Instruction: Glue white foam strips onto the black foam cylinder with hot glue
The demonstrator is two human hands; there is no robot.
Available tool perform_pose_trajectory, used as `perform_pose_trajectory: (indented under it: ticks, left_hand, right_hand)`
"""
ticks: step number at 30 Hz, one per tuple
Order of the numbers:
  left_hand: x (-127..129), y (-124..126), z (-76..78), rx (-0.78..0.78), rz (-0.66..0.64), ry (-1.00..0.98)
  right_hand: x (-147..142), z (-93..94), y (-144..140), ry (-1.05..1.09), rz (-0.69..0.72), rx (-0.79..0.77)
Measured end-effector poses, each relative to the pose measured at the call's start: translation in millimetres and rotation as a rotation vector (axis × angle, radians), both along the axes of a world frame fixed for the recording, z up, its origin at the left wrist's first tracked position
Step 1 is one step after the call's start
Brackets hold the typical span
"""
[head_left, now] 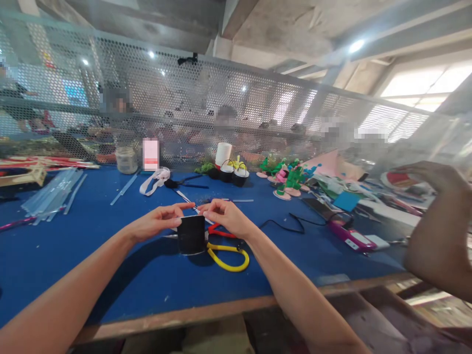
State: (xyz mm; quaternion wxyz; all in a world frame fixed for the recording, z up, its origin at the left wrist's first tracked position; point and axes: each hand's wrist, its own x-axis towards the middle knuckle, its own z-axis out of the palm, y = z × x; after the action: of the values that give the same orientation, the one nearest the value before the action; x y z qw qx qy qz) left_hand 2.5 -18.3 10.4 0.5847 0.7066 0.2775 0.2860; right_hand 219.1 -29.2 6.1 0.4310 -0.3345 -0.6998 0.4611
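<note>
Both hands up top of a little black cup on the blue table

Left hand [157, 221] and right hand [224, 216] pinch at the rim of the black cup [191, 235], fingertips nearly meeting over it. Cup stands upright on the blue table [92, 275], with yellow-handled scissors [226, 250] touching just beside it. A co-worker's arm [438, 231] is off right.
</note>
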Motion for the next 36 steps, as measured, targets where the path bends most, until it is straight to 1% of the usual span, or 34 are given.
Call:
perform_pose_trajectory:
  ticks: [3,9,12,16,20,23,26,30,33,36]
  left_hand:
    - [-0.3,1.0,-1.2,0.004,0.006,0.023]
    - [-1.0,4.0,-1.6,0.059,0.014,0.113]
    - [0.2,4.0,-1.0,0.138,0.04,0.186]
    - [8.6,-2.9,-1.1,0.272,0.123,0.239]
    - [19.3,-13.8,-0.8,0.356,0.164,0.221]
    - [22.8,-17.6,-0.1,0.375,0.174,0.186]
    - [22.0,-16.5,0.2,0.367,0.177,0.162]
    - [18.7,-14.2,2.2,0.368,0.165,0.163]
    - [16.4,-14.3,4.6,0.403,0.143,0.157]
    - [15.3,-13.1,3.0,0.458,0.137,0.146]
  right_hand:
    - [-0.1,-0.8,-0.7,-0.011,0.001,-0.011]
    - [-1.2,-4.2,-0.2,-0.033,-0.007,0.022]
    - [-3.3,-4.7,-0.9,-0.044,-0.015,0.038]
    - [-8.8,-3.6,-5.6,-0.074,-0.034,0.07]
    - [-14.9,-2.4,-12.6,-0.122,-0.075,0.155]
    - [-16.3,-1.4,-16.1,-0.148,-0.099,0.194]
    - [-14.8,-0.4,-16.9,-0.143,-0.102,0.204]
    - [-12.4,0.9,-17.6,-0.168,-0.142,0.243]
    - [-12.7,2.6,-20.7,-0.183,-0.188,0.305]
    - [-14.3,3.2,-23.2,-0.175,-0.22,0.386]
